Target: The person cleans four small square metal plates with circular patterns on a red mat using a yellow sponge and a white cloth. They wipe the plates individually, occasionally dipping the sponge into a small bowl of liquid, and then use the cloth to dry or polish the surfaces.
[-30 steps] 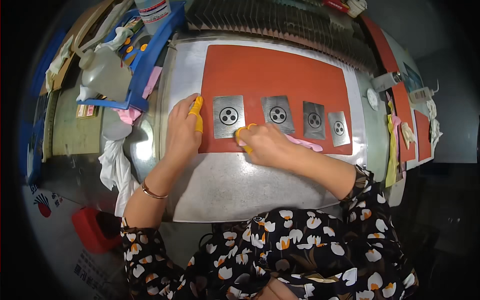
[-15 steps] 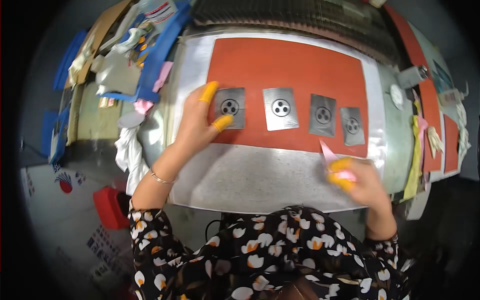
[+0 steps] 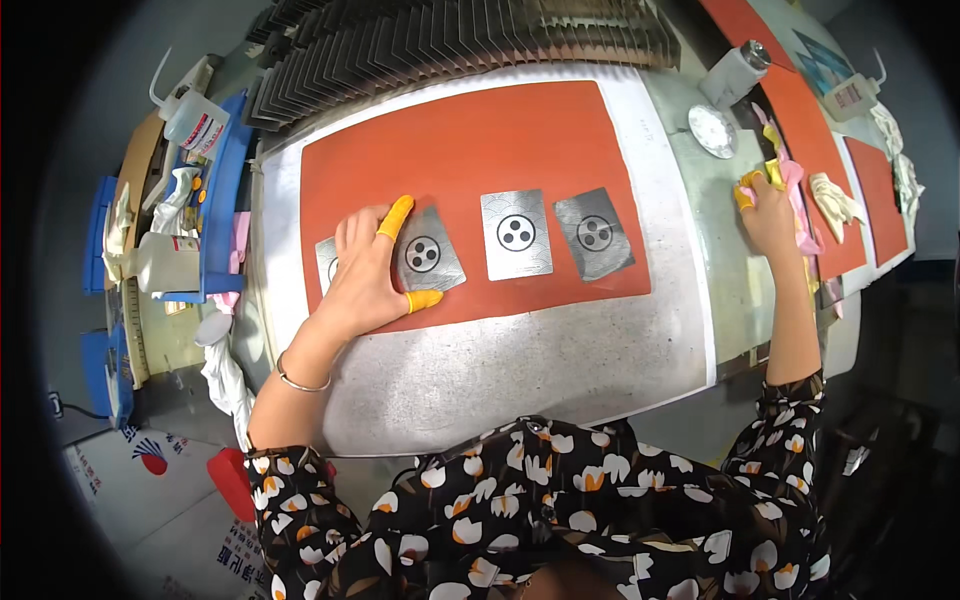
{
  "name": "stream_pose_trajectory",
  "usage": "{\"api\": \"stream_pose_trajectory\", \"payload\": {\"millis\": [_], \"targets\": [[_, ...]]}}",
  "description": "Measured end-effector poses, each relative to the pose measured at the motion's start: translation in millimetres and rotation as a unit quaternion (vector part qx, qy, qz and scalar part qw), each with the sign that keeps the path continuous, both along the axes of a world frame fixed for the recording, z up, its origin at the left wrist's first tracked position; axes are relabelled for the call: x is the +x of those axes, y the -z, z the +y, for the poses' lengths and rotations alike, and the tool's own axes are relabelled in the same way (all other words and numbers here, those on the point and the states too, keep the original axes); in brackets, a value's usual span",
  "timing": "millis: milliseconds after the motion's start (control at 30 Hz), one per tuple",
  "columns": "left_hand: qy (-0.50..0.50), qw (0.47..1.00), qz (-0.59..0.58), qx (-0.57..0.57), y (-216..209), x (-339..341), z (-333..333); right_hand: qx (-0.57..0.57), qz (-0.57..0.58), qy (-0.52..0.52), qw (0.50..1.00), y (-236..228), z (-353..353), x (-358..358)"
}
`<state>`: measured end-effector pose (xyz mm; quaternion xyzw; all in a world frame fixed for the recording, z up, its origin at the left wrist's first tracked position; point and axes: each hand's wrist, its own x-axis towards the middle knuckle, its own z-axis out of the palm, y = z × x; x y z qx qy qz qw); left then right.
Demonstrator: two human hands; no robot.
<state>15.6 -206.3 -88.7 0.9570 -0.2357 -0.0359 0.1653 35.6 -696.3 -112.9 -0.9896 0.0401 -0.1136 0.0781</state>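
Note:
Several thin grey metal plates, each marked with a circle of three dark dots, lie in a row on an orange mat (image 3: 450, 140). My left hand (image 3: 365, 270), yellow finger cots on its index finger and thumb, has its fingers spread at the edges of the second plate (image 3: 432, 262) from the left. It partly covers the leftmost plate (image 3: 325, 258). To its right lie a brighter plate (image 3: 516, 256) and a slightly tilted plate (image 3: 594, 255). Far to the right, my right hand (image 3: 770, 220) has its cotted fingers curled together beside pink and yellow cloths, a bit of pink cloth (image 3: 747, 198) showing between them.
Behind the mat stands a rack of upright dark plates (image 3: 460, 50). A blue tray (image 3: 222, 200) with bottles and cloths is at left. A silver bottle (image 3: 735, 75), round white dish (image 3: 712, 131), pink cloth (image 3: 797, 185) and white glove (image 3: 833, 199) are at right.
My right hand has gone from the mat's lower right edge out to the cloths. My left hand has shifted from the leftmost plate to the second one. The whole view has turned rightward.

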Motion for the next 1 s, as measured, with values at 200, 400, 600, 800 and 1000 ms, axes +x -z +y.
{"api": "stream_pose_trajectory", "payload": {"millis": [200,400,600,800,1000], "targets": [[-0.011,1.0,-0.012,0.016,-7,-5,18,-0.055,0.014,0.001,0.998,-10,12,-13],[-0.151,0.967,-0.106,-0.178,5,-51,48,0.076,-0.072,-0.153,0.983,-33,73,-39],[-0.393,0.828,-0.399,0.013,18,-108,153,0.158,0.036,-0.278,0.947,1,138,-71],[-0.572,0.818,-0.014,0.055,29,-131,280,0.177,-0.02,-0.194,0.965,13,174,-93],[-0.54,0.833,-0.063,0.101,29,-87,277,0.188,-0.041,-0.146,0.971,14,194,-97]]}}
